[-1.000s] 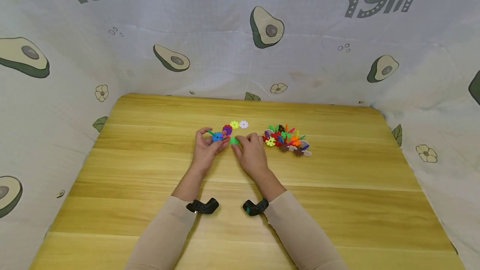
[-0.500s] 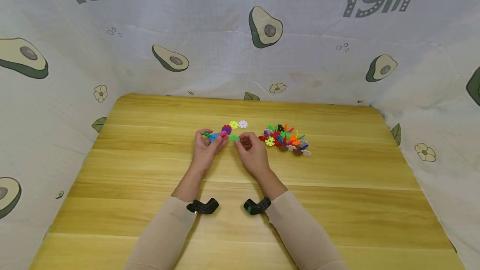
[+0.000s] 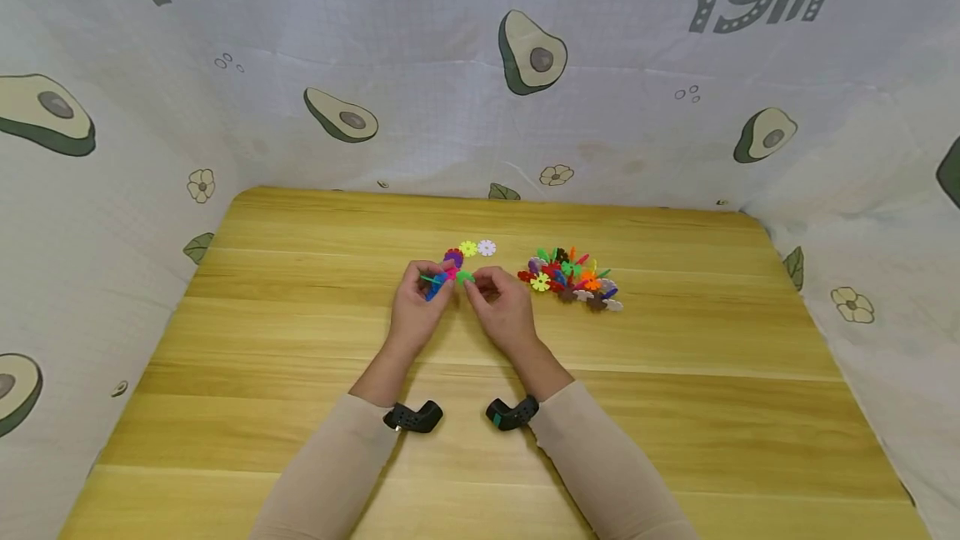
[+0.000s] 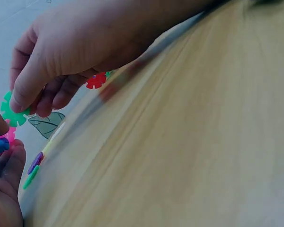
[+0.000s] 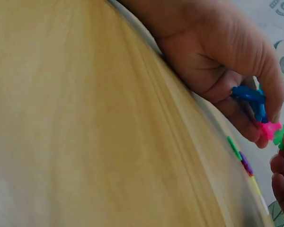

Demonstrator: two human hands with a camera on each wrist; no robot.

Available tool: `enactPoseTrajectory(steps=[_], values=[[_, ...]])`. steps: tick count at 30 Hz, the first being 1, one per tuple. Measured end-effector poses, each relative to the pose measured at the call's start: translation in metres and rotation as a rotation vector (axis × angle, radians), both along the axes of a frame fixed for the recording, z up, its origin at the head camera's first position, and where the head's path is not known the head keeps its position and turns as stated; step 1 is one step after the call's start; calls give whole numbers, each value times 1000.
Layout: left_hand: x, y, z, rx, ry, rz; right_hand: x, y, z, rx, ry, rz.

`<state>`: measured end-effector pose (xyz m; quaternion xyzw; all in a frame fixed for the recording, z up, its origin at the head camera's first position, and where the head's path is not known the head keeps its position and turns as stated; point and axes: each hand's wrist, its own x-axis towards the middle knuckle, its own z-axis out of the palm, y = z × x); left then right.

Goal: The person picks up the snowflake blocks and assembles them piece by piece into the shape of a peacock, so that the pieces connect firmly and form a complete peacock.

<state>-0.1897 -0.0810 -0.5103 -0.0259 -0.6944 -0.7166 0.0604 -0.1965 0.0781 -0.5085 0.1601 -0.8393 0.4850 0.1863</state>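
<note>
My left hand (image 3: 415, 307) holds a small cluster of notched snowflake discs. Blue discs (image 5: 250, 95) and a pink disc (image 5: 270, 129) make it up, and a thin green edge pokes out on the left in the head view. Between thumb and fingers, my right hand (image 3: 507, 307) pinches a green snowflake disc (image 4: 14, 111). Its rim meets the pink disc's edge; whether their slots are engaged cannot be told. Both hands are close together over the table, and the fingers hide part of the cluster.
Just beyond the hands lie a purple disc (image 3: 453, 257), a yellow disc (image 3: 468, 248) and a white disc (image 3: 487, 248). A colourful pile of snowflake discs (image 3: 570, 277) sits to the right on the wooden table (image 3: 300, 340). A printed cloth (image 3: 442, 40) hangs behind.
The left hand has turned the cluster and shifted slightly right, so the pink disc faces the right hand. The green disc has come from a small gap up against the pink one.
</note>
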Motion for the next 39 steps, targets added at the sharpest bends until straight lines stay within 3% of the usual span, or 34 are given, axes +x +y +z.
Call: enactPoseTrajectory(steps=[5, 12, 15, 19, 24, 26, 29, 31, 34, 37, 39], values=[[2, 3, 1, -86, 58, 48, 1, -2, 0, 103, 76, -27], [7, 7, 7, -279, 160, 96, 2, -3, 2, 110, 104, -53], [7, 8, 8, -302, 164, 93, 3, -3, 2, 111, 108, -53], [6, 7, 6, -183, 95, 9, 3, 0, 2, 75, 84, -36], [5, 4, 7, 119, -76, -174, 4, 4, 4, 59, 94, 11], [4, 2, 7, 210, -132, -204, 3, 7, 6, 64, 91, 37], [1, 1, 8, 312, -192, -193, 0, 14, 10, 55, 86, 28], [0, 0, 8, 366, -219, -173, -3, 24, 15, 56, 83, -37], [0, 0, 9, 439, -240, -153, -10, 48, 23, 87, 34, -227], [0, 0, 10, 461, -238, -154, -14, 76, 32, 186, -139, -419], [1, 0, 9, 455, -231, -160, -15, 94, 36, 276, -278, -487]])
